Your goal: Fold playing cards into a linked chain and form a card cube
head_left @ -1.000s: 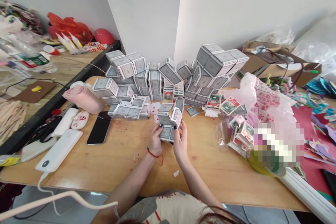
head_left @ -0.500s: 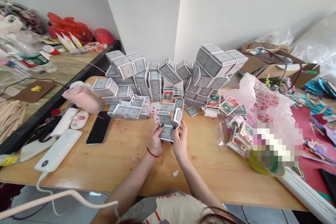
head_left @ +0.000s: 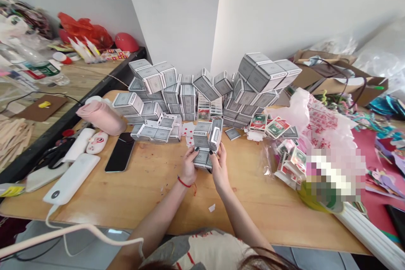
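Between my hands is a block folded from playing cards (head_left: 201, 138), with grey patterned card backs facing up. My left hand (head_left: 189, 166) is closed on its left side, thumb on top. On the right side, my right hand (head_left: 220, 167) grips the same block, its thumb pressing near the middle. Just beyond lie loose face-up playing cards (head_left: 188, 129) with red pips. Behind them rises a stack of similar folded-card blocks (head_left: 188, 95). A single card (head_left: 233, 133) lies back-up to the right of the held block.
Card boxes (head_left: 277, 128) and a pinkish plastic bag (head_left: 300, 105) lie to the right. At left are a black phone (head_left: 119, 152), a white power bank (head_left: 71, 179) with a cable, and a pink roll (head_left: 101, 117). A paper scrap (head_left: 211, 208) lies near the front edge.
Both hands keep their hold on the card block, which has barely moved. The whole view has shifted very slightly.
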The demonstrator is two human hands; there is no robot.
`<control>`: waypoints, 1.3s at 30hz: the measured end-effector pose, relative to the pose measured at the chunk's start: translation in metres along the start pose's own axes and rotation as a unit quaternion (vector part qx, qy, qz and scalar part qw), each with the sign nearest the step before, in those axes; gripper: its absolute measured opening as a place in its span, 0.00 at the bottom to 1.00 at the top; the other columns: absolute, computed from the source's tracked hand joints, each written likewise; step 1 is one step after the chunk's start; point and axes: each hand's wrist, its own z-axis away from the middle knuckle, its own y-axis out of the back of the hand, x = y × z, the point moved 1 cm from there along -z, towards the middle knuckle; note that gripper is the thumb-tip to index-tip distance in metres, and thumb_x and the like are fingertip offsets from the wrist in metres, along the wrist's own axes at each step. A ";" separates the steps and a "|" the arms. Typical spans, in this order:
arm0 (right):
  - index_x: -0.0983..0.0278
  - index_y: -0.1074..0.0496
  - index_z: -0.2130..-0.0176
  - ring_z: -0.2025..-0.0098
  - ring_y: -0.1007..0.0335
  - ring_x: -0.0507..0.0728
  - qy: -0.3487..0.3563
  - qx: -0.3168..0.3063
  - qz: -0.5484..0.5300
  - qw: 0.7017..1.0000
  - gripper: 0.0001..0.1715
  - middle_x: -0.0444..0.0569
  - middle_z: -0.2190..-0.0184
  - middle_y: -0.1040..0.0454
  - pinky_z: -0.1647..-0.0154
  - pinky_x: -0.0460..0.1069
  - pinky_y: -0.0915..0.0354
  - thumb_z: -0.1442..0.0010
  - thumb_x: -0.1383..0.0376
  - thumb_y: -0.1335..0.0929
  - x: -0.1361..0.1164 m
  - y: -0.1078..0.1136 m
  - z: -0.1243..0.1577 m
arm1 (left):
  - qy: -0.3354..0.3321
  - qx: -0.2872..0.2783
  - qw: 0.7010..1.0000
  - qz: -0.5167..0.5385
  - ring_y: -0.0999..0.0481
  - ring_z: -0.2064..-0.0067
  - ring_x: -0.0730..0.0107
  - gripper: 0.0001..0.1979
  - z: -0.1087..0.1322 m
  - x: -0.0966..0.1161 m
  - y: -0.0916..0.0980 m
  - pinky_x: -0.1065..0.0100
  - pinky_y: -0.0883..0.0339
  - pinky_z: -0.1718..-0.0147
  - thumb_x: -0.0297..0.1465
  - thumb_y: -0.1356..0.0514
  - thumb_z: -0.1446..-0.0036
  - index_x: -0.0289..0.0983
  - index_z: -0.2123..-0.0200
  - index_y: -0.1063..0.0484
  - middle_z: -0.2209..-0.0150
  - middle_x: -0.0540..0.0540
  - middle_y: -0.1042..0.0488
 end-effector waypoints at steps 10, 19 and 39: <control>0.49 0.54 0.40 0.56 0.32 0.56 -0.125 -0.075 -0.117 0.982 0.46 0.48 0.48 0.35 0.64 0.50 0.32 0.53 0.59 0.31 -0.014 0.005 0.005 | 0.011 0.008 1.000 0.008 0.26 0.67 0.69 0.10 -0.008 0.010 -0.001 0.70 0.36 0.66 0.27 0.39 0.60 0.35 0.70 0.27 0.69 0.49 0.24; 0.53 0.53 0.40 0.56 0.32 0.57 -0.139 -0.051 -0.099 0.984 0.45 0.51 0.48 0.36 0.65 0.51 0.31 0.52 0.57 0.31 -0.013 0.000 0.007 | -0.034 -0.009 0.996 -0.078 0.26 0.67 0.68 0.08 -0.009 0.024 -0.003 0.71 0.37 0.68 0.31 0.40 0.56 0.34 0.70 0.27 0.71 0.49 0.24; 0.50 0.60 0.39 0.55 0.31 0.58 -0.133 -0.127 -0.124 0.975 0.53 0.52 0.44 0.41 0.58 0.55 0.32 0.54 0.61 0.29 -0.021 0.002 0.011 | -0.045 0.019 0.994 -0.098 0.29 0.72 0.72 0.10 -0.010 0.026 -0.004 0.72 0.36 0.71 0.33 0.39 0.58 0.35 0.69 0.27 0.74 0.50 0.27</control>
